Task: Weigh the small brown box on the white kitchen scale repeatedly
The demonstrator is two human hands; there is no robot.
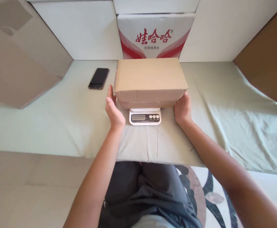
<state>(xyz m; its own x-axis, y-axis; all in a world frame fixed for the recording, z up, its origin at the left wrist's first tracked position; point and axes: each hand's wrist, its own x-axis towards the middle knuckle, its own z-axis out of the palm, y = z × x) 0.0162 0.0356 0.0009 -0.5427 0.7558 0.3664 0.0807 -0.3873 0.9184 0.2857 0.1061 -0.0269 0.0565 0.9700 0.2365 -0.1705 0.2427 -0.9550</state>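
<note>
A plain brown cardboard box (150, 74) sits over a white digital scale (145, 123), hiding most of its platform. The scale's dark front panel shows a small display and three round buttons, with no readable figures. My left hand (114, 110) is at the box's left side, fingers stretched along it and thumb pointing up. At the lower right corner, my right hand (183, 109) touches the box, its fingers partly hidden behind and beneath the edge. The box is held between both hands.
A black smartphone (99, 78) lies on the pale green cloth (57, 126) to the left. Large cardboard boxes stand at the far left (22, 63) and far right (269, 57). Behind is a white and red carton (156, 23) with Chinese lettering. The cloth's front edge is before my lap.
</note>
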